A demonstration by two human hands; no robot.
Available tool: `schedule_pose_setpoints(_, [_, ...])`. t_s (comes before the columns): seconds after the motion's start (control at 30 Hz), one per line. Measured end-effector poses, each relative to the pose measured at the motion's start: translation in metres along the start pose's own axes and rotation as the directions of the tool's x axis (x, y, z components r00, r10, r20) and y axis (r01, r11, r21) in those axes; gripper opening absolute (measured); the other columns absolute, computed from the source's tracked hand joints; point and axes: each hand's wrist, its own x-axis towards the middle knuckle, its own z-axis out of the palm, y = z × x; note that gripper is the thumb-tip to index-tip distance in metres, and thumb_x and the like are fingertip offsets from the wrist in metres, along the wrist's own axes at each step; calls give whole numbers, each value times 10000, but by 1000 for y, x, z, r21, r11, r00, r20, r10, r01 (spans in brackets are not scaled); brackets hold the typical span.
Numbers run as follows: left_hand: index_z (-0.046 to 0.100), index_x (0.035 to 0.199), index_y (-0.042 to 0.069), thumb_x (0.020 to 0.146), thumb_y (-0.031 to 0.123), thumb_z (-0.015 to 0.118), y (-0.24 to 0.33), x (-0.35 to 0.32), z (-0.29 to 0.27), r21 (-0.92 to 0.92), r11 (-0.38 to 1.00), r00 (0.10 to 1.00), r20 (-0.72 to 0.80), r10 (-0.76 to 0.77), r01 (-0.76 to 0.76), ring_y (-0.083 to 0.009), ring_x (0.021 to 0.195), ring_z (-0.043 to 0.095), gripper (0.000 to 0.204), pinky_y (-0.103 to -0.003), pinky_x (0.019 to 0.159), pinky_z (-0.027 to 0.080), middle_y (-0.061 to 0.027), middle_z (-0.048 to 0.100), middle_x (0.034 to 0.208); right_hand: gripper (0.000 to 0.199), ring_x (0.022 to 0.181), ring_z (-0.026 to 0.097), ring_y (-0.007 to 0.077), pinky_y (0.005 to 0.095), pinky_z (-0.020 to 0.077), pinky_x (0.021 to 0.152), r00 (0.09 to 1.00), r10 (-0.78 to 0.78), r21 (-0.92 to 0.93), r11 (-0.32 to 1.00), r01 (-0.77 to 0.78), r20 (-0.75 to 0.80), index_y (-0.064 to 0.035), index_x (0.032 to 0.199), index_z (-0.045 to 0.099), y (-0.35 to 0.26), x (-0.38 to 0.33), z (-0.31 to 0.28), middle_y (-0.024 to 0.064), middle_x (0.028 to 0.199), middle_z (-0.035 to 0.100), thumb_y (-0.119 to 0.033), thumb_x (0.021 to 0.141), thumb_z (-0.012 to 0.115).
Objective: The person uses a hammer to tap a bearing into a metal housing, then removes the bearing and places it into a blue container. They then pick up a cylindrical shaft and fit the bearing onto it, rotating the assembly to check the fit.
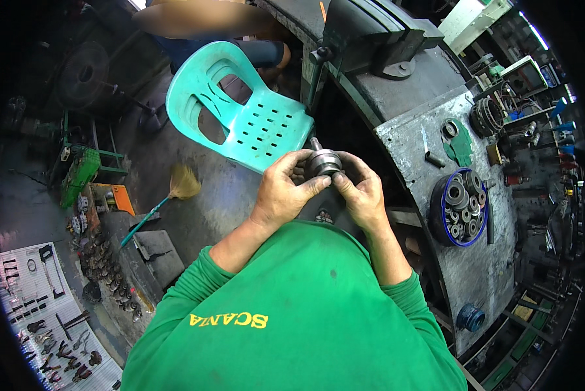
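Observation:
In front of my chest, between both hands, is a round, dark steel part with a stub shaft (pixel 324 163) pointing away from me. It has stepped, shiny rings around its body. My left hand (pixel 283 186) is closed on its left side, thumb along the near face. On the other side my right hand (pixel 363 195) grips it, the thumb pressed close to the left thumb. Some of the fingers behind the part are hidden. Just beyond the hands stands a turquoise plastic chair (pixel 260 133) with a slotted seat.
A metal workbench (pixel 423 146) on the right bears a blue-rimmed basin (pixel 444 205) of bearings and rings, plus a green glove (pixel 462 144). A large vise (pixel 371 39) stands far right. Leftward are a broom (pixel 185 182) and a tool board (pixel 28 274). Another person (pixel 266 52) sits beyond the chair.

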Motion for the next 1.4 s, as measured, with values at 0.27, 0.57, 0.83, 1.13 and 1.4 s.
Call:
schedule_pose_setpoints(0.27, [627,1340,-73,838,129,950,5,-6,0,-102,994,998,49,-30,35,-224,1124,735,630,-385,1009,600,-145,719,1248,725,1289,642,224,372,518,1108,998,39,322,945,-52,45,75,1516,508,8,-4,-3,175,1396,662,-232,960,856])
schedule_pose_setpoints(0.57, [701,1209,-28,731,102,939,26,-4,-12,273,897,937,137,321,-347,-304,1005,737,549,-392,893,608,-159,718,1104,682,1239,644,206,382,535,1095,980,-93,-155,981,120,173,54,1497,554,-33,-8,-9,114,1341,640,-198,941,861])
schedule_pose_setpoints(0.83, [701,1205,-31,740,113,936,31,-4,-18,332,875,932,210,295,-352,-310,976,735,541,-395,869,607,-149,709,1048,632,1173,671,198,354,561,1025,969,-155,-251,947,202,194,63,1421,604,-35,-10,-11,111,1261,665,-158,901,888])
schedule_pose_setpoints(1.13, [542,1483,20,842,163,912,6,-9,-10,-302,947,983,171,-60,111,-274,1194,692,754,-420,1006,610,-107,657,1325,654,1265,660,213,364,562,1056,958,-281,-255,924,285,53,76,1438,579,-20,-11,-6,135,1306,665,-99,891,891])
schedule_pose_setpoints(1.4, [539,1492,52,1164,541,323,2,3,16,-790,420,894,415,-170,447,-268,1262,659,626,-508,1110,515,-129,662,1399,610,1207,703,385,427,611,998,800,-577,-645,550,530,165,-38,1323,669,-21,-9,12,220,1352,659,26,756,885])
